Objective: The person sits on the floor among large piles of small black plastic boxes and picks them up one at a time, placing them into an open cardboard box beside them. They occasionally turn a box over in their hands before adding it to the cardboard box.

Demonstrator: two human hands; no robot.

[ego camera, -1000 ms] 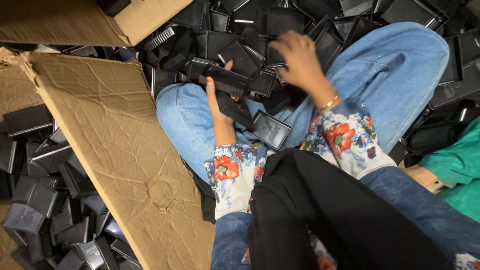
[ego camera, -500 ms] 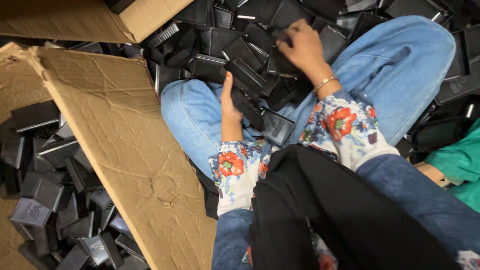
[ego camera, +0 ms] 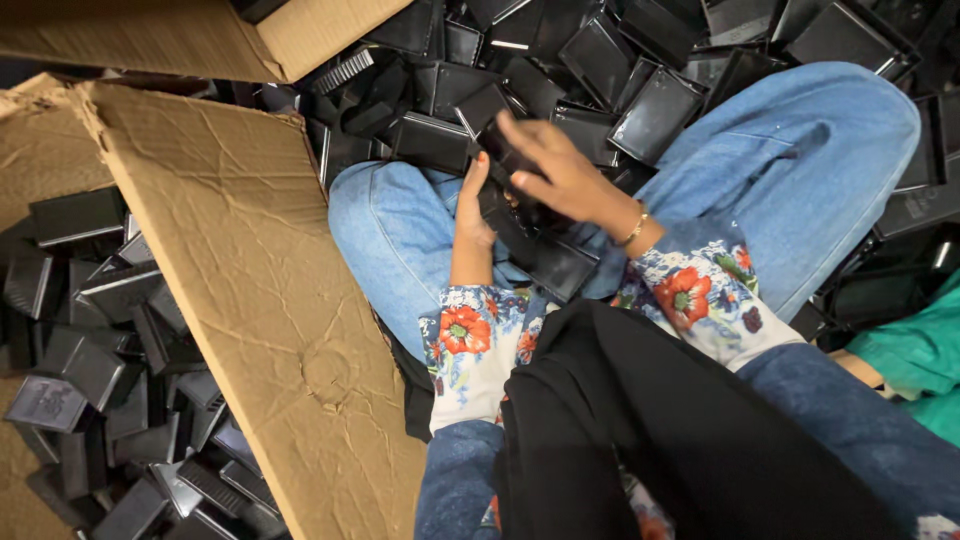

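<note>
Cardboard flap [ego camera: 250, 300]: large, creased, matte brown, the landmark. Left of it, loose black plastic trays [ego camera: 90, 370], glossy, rectangular, ribbed. Right of it, blue denim knees [ego camera: 400, 230], more trays heaped beyond. Stack of black trays [ego camera: 535, 245] lies on the lap, right of the flap. Left hand [ego camera: 470, 205] grips the stack's end. Right hand [ego camera: 560, 175], a second ago out at the heap, has come back with fingers curled on the stack's top: apparently another tray added.

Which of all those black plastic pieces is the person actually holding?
The black piece in the lap, between the left hand and the right hand. All the others lie loose in heaps around the jeans and cardboard.
</note>
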